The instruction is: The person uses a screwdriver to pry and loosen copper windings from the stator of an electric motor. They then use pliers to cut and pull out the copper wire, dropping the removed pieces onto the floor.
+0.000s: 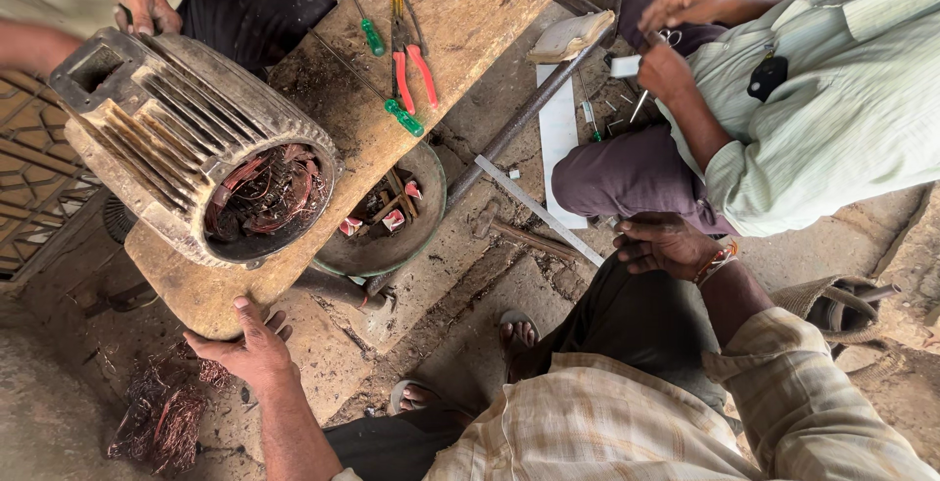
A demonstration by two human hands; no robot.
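Here the wearer's left hand (250, 344) reaches forward with its palm down and fingers spread open, the fingertips touching the near end of a worn wooden bench (460, 11); it grips nothing. The right hand (666, 244) lies on the person's own dark-trousered knee, fingers loosely curled and empty, a beaded band at the wrist.

Just beyond the left hand, a ribbed motor housing (166, 138) lies tilted on the bench, its round mouth turned toward the camera and showing tangled copper windings (269, 192) inside. A co-worker's hand (147, 6) rests on the far top edge of the housing.

Farther along the bench lie red-handled pliers (411, 70) and two green-handled screwdrivers (387, 99). Under the bench edge, beside the housing, sits a round metal pan (421, 236) holding small wood and red scraps. A long metal bar (534, 109) runs slantwise past the pan. On the ground near the left forearm lies a heap of stripped copper wire (162, 417). Opposite, another person in a striped shirt (832, 109) sits working with both hands on a small item, too small to make out.
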